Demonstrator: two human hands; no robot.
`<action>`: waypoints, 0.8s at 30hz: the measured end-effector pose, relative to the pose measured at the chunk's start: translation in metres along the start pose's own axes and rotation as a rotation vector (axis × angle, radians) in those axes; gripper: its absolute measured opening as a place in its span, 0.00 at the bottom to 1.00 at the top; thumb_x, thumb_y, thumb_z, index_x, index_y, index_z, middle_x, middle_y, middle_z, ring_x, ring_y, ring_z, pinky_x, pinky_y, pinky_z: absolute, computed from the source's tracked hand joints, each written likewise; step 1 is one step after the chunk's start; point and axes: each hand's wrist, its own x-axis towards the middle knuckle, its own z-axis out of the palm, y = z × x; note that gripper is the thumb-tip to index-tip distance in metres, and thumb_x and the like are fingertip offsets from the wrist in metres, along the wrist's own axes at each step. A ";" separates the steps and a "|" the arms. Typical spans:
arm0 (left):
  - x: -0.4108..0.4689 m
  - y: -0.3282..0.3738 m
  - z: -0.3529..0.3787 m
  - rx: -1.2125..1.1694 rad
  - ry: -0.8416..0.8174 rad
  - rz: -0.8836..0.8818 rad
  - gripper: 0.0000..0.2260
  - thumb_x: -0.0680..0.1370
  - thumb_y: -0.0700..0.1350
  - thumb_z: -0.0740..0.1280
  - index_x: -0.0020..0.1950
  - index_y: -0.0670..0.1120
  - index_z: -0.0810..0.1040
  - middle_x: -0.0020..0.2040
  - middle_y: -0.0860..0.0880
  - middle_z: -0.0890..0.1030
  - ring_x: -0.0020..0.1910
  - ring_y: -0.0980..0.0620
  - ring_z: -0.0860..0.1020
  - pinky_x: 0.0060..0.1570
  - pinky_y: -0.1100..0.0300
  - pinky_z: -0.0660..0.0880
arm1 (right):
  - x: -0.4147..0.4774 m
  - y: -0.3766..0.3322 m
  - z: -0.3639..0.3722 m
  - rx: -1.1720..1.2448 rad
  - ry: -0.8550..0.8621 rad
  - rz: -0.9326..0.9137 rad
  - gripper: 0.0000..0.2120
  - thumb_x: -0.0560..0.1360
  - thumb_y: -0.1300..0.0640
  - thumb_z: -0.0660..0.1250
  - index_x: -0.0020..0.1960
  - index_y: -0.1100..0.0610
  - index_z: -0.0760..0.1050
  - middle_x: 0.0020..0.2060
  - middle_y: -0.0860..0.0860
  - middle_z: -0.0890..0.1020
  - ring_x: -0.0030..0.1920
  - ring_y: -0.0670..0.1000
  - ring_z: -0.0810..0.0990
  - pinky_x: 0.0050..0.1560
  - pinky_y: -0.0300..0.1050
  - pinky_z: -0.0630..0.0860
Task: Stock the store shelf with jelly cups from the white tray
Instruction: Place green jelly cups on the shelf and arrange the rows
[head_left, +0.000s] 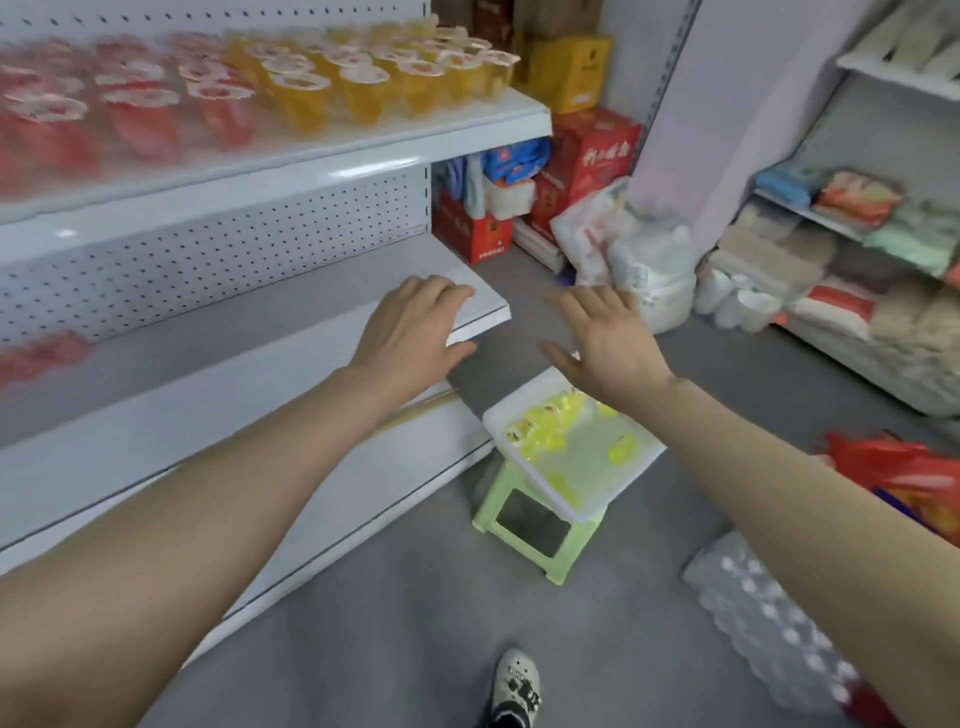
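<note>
Upper shelf (415, 145) is packed to its front edge with red and orange jelly cups (363, 88), leaving little room. The lower shelf (234, 332) offers open surface along its right end; blurred red cups (41, 358) sit far left. A white tray (530, 470) on a green stool (491, 501) stands by the shelf corner, with open grey floor (415, 623) in front. A bottle pack (769, 623) lies to the right.

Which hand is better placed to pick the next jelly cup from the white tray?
Right. The right hand hovers open over the white tray of yellow jelly cups; the left hand is over the lower shelf.
</note>
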 end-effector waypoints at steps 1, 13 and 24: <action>0.017 0.012 0.018 -0.017 -0.020 0.009 0.27 0.75 0.52 0.71 0.71 0.45 0.70 0.64 0.44 0.74 0.61 0.41 0.72 0.59 0.50 0.69 | -0.006 0.024 0.008 -0.017 -0.035 0.022 0.25 0.75 0.41 0.61 0.64 0.57 0.74 0.51 0.54 0.79 0.52 0.60 0.76 0.52 0.55 0.70; 0.102 0.084 0.234 -0.116 -0.308 0.084 0.28 0.71 0.55 0.74 0.67 0.46 0.74 0.59 0.45 0.77 0.55 0.41 0.76 0.53 0.48 0.74 | -0.091 0.183 0.149 0.082 -0.309 0.297 0.25 0.73 0.44 0.67 0.65 0.57 0.75 0.55 0.54 0.80 0.52 0.61 0.79 0.51 0.56 0.71; 0.082 0.048 0.427 -0.162 -0.589 0.092 0.31 0.66 0.52 0.78 0.66 0.44 0.75 0.59 0.44 0.78 0.53 0.42 0.79 0.50 0.49 0.77 | -0.150 0.167 0.336 0.212 -0.659 0.499 0.31 0.74 0.43 0.69 0.73 0.52 0.66 0.62 0.53 0.77 0.58 0.60 0.77 0.59 0.57 0.69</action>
